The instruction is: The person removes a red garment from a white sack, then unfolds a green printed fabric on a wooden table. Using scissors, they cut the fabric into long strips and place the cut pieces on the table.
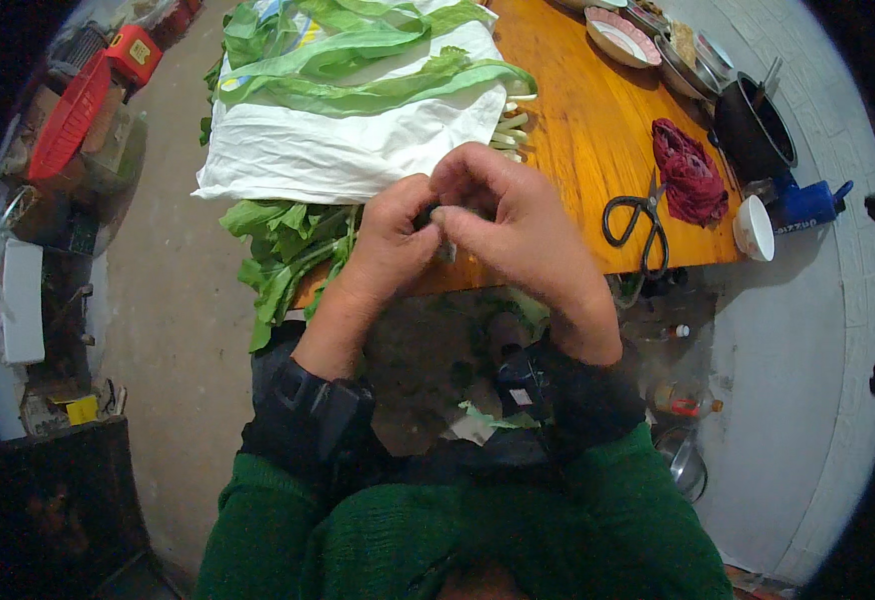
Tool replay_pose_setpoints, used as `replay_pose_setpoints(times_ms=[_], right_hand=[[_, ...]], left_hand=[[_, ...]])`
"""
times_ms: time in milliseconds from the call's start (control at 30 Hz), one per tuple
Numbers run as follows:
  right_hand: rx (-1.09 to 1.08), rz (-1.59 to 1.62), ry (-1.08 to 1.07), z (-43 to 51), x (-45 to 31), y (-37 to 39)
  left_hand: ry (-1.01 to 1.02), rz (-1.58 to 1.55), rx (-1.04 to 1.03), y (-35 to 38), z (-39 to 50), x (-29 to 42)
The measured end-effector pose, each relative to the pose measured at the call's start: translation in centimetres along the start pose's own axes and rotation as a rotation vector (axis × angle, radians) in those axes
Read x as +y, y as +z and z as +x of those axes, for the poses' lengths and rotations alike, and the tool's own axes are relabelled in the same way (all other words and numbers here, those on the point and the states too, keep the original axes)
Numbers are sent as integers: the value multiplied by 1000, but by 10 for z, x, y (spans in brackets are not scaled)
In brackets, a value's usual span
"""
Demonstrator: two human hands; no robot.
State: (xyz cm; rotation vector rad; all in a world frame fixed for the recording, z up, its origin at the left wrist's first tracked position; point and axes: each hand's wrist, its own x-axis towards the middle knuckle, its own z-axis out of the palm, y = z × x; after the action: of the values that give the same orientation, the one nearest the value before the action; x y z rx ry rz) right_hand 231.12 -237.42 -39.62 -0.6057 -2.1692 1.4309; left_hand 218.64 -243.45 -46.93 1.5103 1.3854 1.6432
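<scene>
My left hand [396, 232] and my right hand [509, 217] meet above the front edge of the wooden table [580, 142]. Their fingertips close around a small dark thing [426, 216], mostly hidden, too small to name. Behind them lies a white cloth [317, 154] with long green fabric strips [377, 86] across it. Leafy greens [280, 247] stick out from under the cloth at its near left, and pale cut stalks [509, 135] show at its right. Black-handled scissors [644, 221] lie right of my right hand, beside a crumpled dark red cloth [689, 172].
Along the table's right side stand a white bowl [754, 229], a blue bottle [809, 206], a black pot [756, 124] and a pink-rimmed dish [621, 36]. Plastic bottles [685, 401] lie below on the floor. A red basket [70, 116] is at the far left.
</scene>
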Motion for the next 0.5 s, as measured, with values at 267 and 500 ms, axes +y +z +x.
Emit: replay_pose_setpoints(times_ms=[267, 500], right_hand=[[162, 168, -137, -31, -42, -16], [49, -22, -84, -3, 21, -18]], left_hand=[[-29, -71, 5, -8, -4, 7], [-197, -362, -117, -17, -4, 8]])
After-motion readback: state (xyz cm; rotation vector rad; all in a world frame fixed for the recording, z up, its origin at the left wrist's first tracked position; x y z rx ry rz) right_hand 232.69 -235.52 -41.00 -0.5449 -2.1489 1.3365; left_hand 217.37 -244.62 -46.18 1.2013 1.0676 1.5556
